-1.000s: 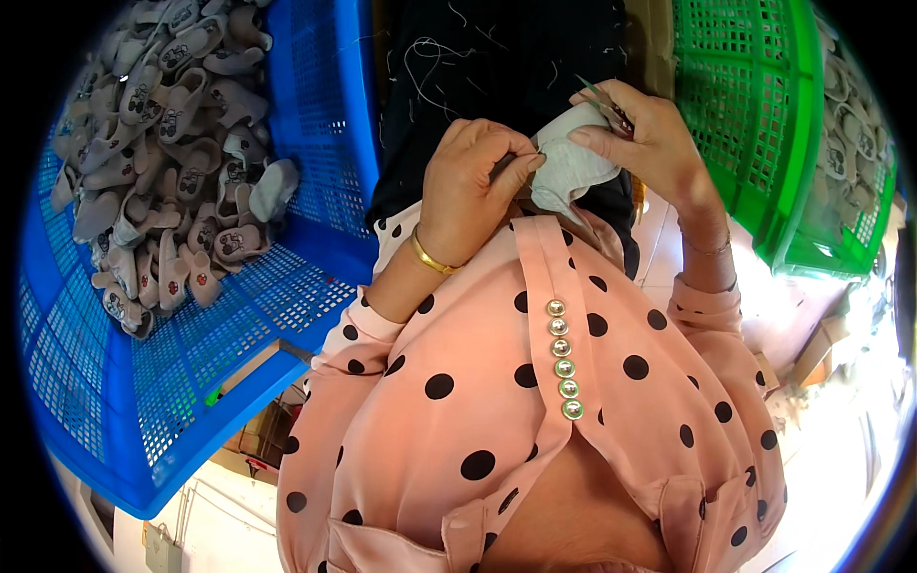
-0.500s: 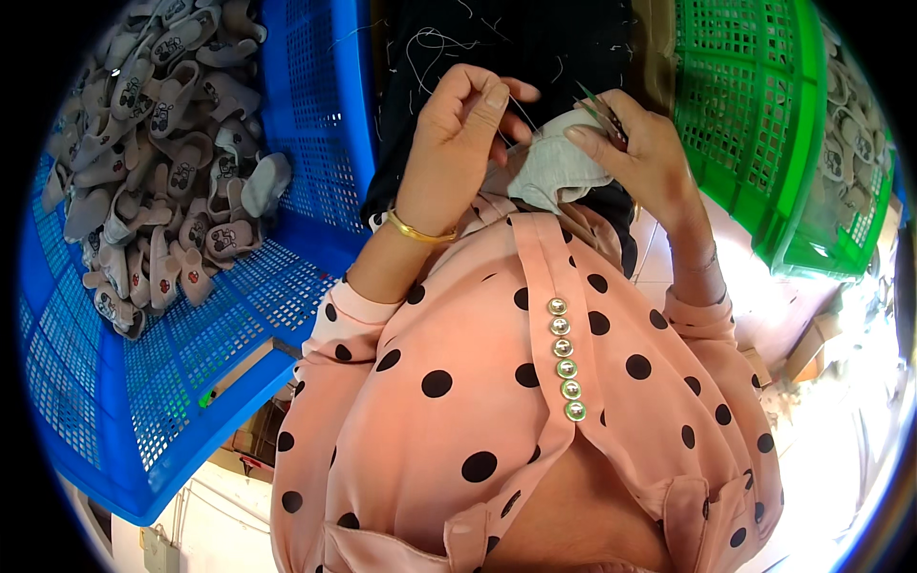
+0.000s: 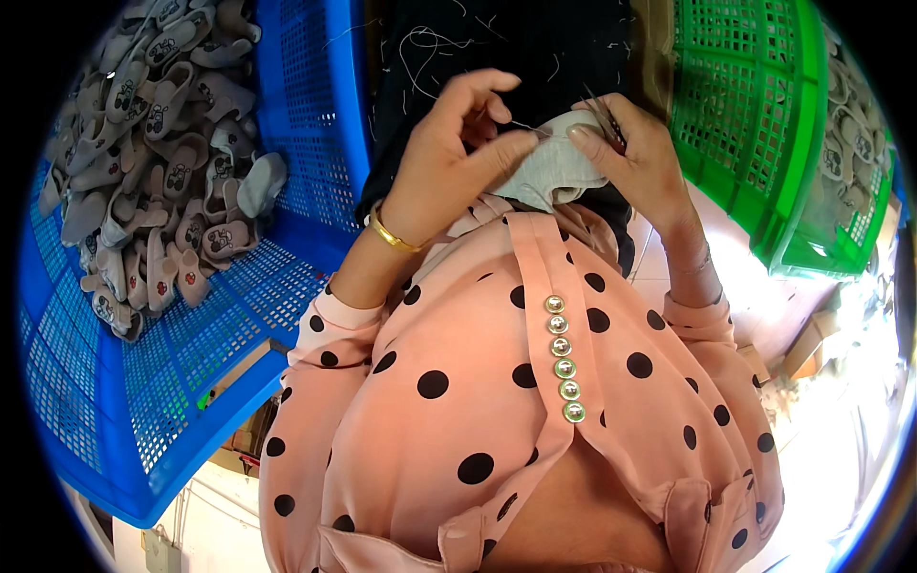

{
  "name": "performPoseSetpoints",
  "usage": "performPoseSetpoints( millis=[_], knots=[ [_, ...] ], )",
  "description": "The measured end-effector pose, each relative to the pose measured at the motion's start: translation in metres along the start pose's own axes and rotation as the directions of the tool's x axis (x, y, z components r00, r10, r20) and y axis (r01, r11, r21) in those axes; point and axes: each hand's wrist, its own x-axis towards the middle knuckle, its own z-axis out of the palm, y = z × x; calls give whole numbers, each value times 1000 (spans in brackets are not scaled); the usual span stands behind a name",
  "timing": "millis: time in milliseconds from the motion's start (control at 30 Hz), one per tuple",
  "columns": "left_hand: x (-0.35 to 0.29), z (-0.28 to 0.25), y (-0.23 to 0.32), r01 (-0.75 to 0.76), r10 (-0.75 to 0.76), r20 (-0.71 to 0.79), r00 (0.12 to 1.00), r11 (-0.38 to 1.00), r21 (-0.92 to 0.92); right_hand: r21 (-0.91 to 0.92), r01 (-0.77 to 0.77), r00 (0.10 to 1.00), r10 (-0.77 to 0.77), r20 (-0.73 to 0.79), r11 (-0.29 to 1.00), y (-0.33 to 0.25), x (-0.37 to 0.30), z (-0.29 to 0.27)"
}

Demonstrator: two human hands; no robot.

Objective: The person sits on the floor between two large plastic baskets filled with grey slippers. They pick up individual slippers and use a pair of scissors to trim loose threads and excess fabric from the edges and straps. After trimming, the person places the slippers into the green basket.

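My right hand (image 3: 638,158) is closed on a light grey fabric piece (image 3: 554,170), which looks like a small low-cut sock or slipper, held over my lap. Dark-bladed thread snips (image 3: 609,122) lie in the same hand, their points showing past its fingers. At the piece's left side, my left hand (image 3: 458,148) has its fingers curled in and its thumb reaching to the fabric. A thin pale thread (image 3: 527,126) runs from these fingers to the top of the piece. What the curled fingers hide cannot be seen.
On the left, a blue plastic basket (image 3: 315,115) holds a heap of similar grey pieces (image 3: 158,162) with small printed figures. A green plastic basket (image 3: 735,134) stands on the right, with more grey pieces (image 3: 850,143) beyond its wall. Loose threads (image 3: 415,59) lie on dark cloth ahead.
My left hand has turned and come down, its thumb now against the fabric instead of pinched to the fingers above it. My right hand keeps the piece and snips nearly still.
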Motion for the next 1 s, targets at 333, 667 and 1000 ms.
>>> performPoseSetpoints(
  millis=[333, 667, 1000],
  knots=[
    [4, 14, -24, -173, 177, 5, 984, 961, 215, -21, -27, 1000, 27, 14, 999, -3, -1, -1],
    [5, 18, -10, 116, -106, 61, 992, 974, -194, -153, -30, 999, 36, 33, 988, -14, -4, -4],
    [3, -19, 9, 50, -163, 276, 947, 926, 374, -206, -52, 997, 62, 42, 977, -10, -4, -6]
  ],
)
